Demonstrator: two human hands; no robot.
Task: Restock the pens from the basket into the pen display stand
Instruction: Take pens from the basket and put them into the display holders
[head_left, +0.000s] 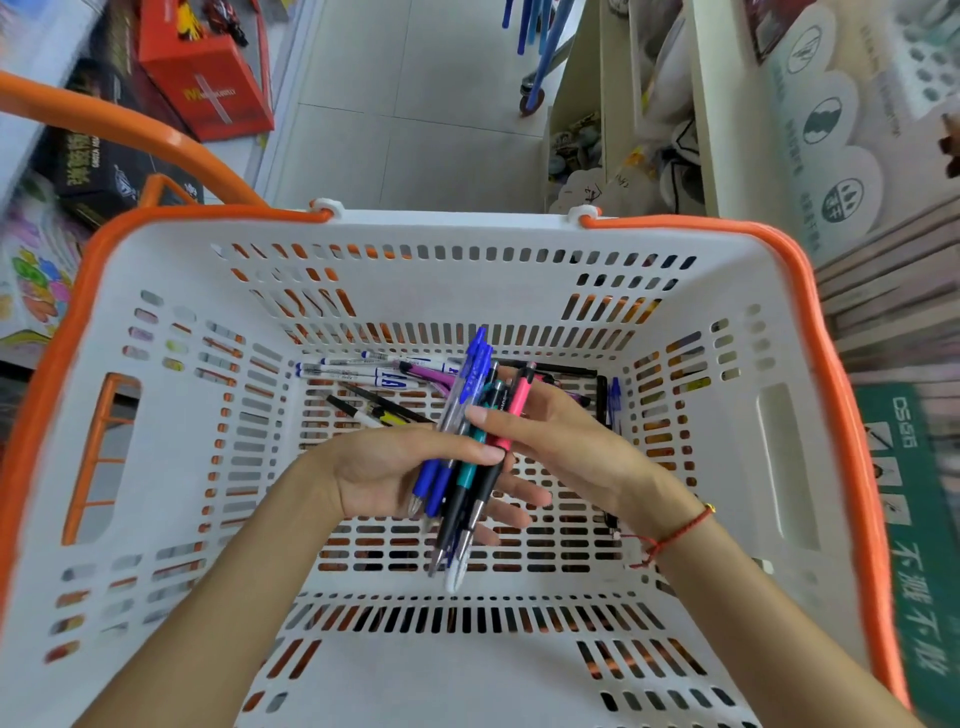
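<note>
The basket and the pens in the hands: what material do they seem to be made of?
Basket: probably moulded plastic, matte white with an orange rim; the even slots suggest it. Bunch of pens: seemingly plastic barrels, some clear and glossy, others opaque blue, teal, black or pink. The tips look metallic, but blur leaves that uncertain.

Basket (171, 312): white slotted plastic with orange rim and orange handle (119, 122). Bundle of pens (470, 447): blue, teal, black and pink barrels, some clear with blue caps. Loose pens (363, 371) on the basket floor: white with blue print, purple, black. Wrist cord (675, 535): red. Carton (208, 67): red. Floor (415, 104): pale grey tile.
</note>
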